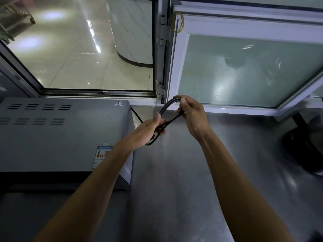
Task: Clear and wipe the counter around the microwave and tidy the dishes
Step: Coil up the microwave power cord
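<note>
— What have the hands got?

— Both are on the black power cord (167,117). The right hand (193,116) pinches the top of a folded loop between thumb and curled fingers, up near the window frame (176,67). The left hand (148,130) curls round the lower end of the same loop, just off the corner of the microwave (61,137).

— And the cord itself?

— Doubled into a long loop held in the air between the hands, above the steel worktop (174,172). One strand runs back behind the microwave's rear corner.

— So how should the coiling go?

— My judgement: keep the loops even and loose, no sharp kinks, and let the left hand gather each turn while the right feeds slack. Don't tug on the strand going behind the microwave; it could drag the unit or strain the lead.

— Then where?

— Probably tucked beside or on top of the microwave, so the bare worktop can be wiped. A dark round object (304,151) sits at the right edge, which may need shifting too.
</note>
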